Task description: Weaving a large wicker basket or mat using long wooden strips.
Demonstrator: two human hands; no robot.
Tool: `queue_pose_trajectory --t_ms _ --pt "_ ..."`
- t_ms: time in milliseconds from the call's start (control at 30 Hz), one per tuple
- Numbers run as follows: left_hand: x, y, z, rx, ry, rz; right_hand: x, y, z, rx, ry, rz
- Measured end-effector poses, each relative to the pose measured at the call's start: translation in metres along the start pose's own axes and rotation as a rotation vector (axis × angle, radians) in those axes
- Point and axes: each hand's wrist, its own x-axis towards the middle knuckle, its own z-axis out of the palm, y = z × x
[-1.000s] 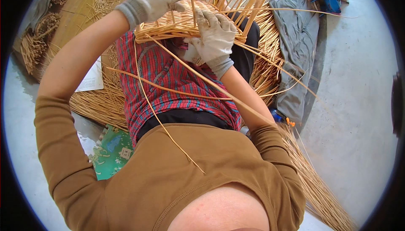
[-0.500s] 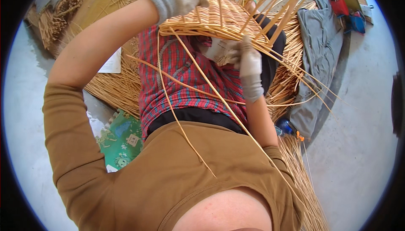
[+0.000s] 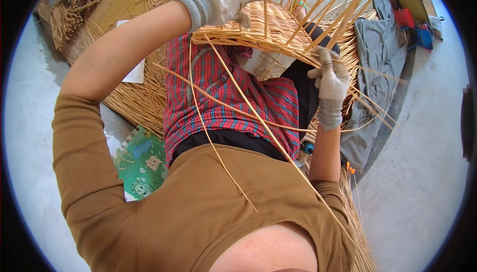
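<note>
A half-woven wicker basket (image 3: 271,28) rests over my lap, its upright stakes fanning up and away at the top of the view. My left hand (image 3: 221,1), in a pale glove with a grey cuff, holds the basket's left end. Its index finger stretches along the weave and its thumb presses lower down. At the right end of the near edge, my gloved right hand (image 3: 332,75) is closed round thin willow rods (image 3: 365,95) whose tails run out to the right. Other long loose rods (image 3: 233,80) hang from the basket's left corner across my body.
Bundles of willow rods (image 3: 134,98) lie to the left, with more beneath the basket on the right. A grey cloth (image 3: 377,58) covers part of the right-hand bundle. Red and blue items (image 3: 405,18) stand far right. A green patterned mat (image 3: 144,160) lies at my left.
My right hand has moved right and slightly down along the basket's edge, and its fingers now grip rods there. My left hand has shifted slightly right, staying on the basket.
</note>
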Motion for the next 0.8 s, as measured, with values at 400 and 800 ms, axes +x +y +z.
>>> queue_pose_trajectory --t_ms 400,800 --pt "-0.007 0.004 0.004 -0.055 0.051 0.004 0.034 -0.011 0.004 -0.633 0.412 -0.681" --pt "-0.02 -0.033 0.022 -0.343 0.684 0.346 0.014 0.015 0.051 -1.026 -0.133 -0.513"
